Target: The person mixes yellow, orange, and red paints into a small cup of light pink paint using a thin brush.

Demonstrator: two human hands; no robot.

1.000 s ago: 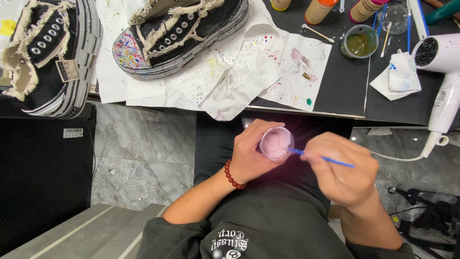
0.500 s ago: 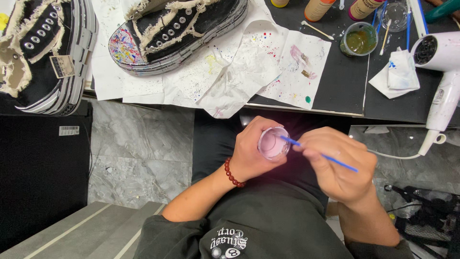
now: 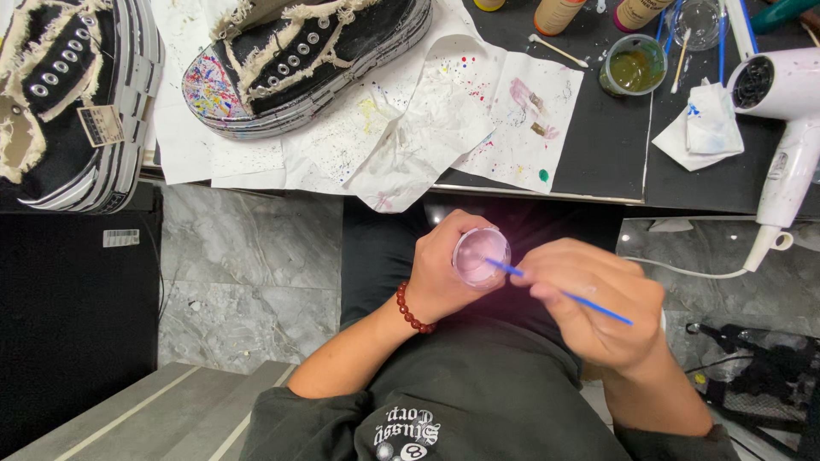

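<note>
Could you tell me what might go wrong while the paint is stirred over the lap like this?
The small cup of pale paint sits in the left hand above dark trousers, so a tilt could spill on them. The right hand holds the thin blue brush, which could flick drops.

Ahead of your fingers [image 3: 564, 275], the black table's edge [image 3: 547, 193] and crumpled paint-spattered paper [image 3: 410, 137] block the way; leftward lies open grey marble floor [image 3: 248, 265].

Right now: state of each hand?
Left hand: closed around the small cup of pale pink paint.
Right hand: closed on the thin blue brush, tip in the cup.
</note>
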